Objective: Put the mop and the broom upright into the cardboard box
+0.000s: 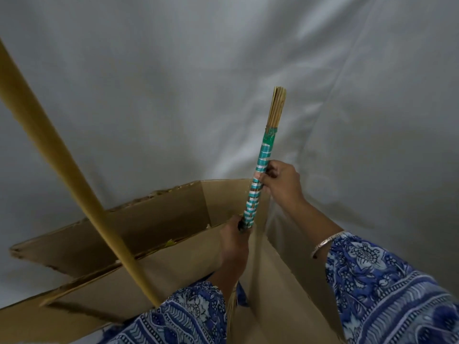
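The broom (263, 157) has a handle wrapped in teal and white tape, with bare sticks at its top end. It stands nearly upright inside the open cardboard box (173, 219), at the box's right corner. My right hand (280, 181) grips the taped handle high up. My left hand (234, 242) grips it lower, at the bottom of the tape. The bristles below are mostly hidden behind my left sleeve. A long yellow-tan pole, the mop handle (74, 175), leans from the upper left down into the box; its head is out of sight.
A grey-white cloth backdrop (223, 70) hangs behind and around the box. The box flaps (62, 247) stand open at the left. My blue patterned sleeves fill the bottom of the view, and a silver bangle (325, 242) sits on my right wrist.
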A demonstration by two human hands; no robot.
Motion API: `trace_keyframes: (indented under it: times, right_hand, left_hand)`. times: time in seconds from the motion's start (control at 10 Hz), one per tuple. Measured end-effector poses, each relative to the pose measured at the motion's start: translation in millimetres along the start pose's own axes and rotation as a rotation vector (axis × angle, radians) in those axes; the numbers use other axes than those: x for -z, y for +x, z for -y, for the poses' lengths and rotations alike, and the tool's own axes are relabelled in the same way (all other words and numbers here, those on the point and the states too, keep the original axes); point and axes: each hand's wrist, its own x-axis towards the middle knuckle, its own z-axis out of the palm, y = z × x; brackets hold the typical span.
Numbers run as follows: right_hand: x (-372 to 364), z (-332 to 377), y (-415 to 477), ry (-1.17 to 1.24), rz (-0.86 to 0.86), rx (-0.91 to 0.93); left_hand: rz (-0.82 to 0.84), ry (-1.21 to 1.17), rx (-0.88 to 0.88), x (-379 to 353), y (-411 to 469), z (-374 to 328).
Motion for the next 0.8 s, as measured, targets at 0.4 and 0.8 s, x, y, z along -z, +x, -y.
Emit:
trace_keyframes:
  times: [0.4,0.8]
  right_hand:
    - [-16,-24,46,0.104,0.039,-0.112]
    - [-7,-5,17,0.042,0.135,-0.158]
  left_hand:
    - [-0.061,0.123,-0.01,-16,37,3]
    - [0.034,0.34,-0.061,42,17,-27]
